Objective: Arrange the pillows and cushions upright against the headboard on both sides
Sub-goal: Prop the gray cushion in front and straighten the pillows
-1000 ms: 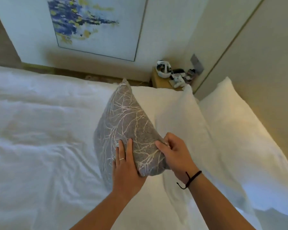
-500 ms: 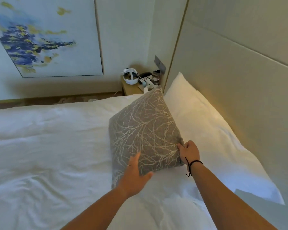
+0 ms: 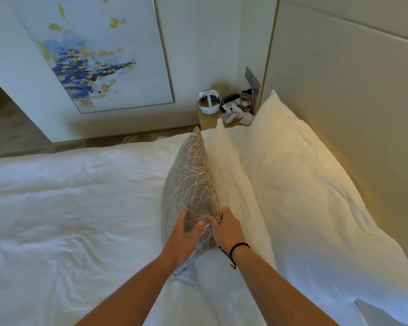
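cushion: I see the grey cushion (image 3: pixel 189 184) standing on edge on the bed (image 3: pixel 68 208), leaning on two white pillows (image 3: pixel 292 180) at the headboard (image 3: pixel 339 90)
left hand (image 3: pixel 183 241): fingers flat, pressing its face
right hand (image 3: pixel 226 228): pinching its near edge

No text or label can be read.

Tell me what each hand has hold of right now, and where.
Right hand pinches the grey cushion at its near edge seam. Left hand lies flat against the cushion's front face, pressing, not gripping.
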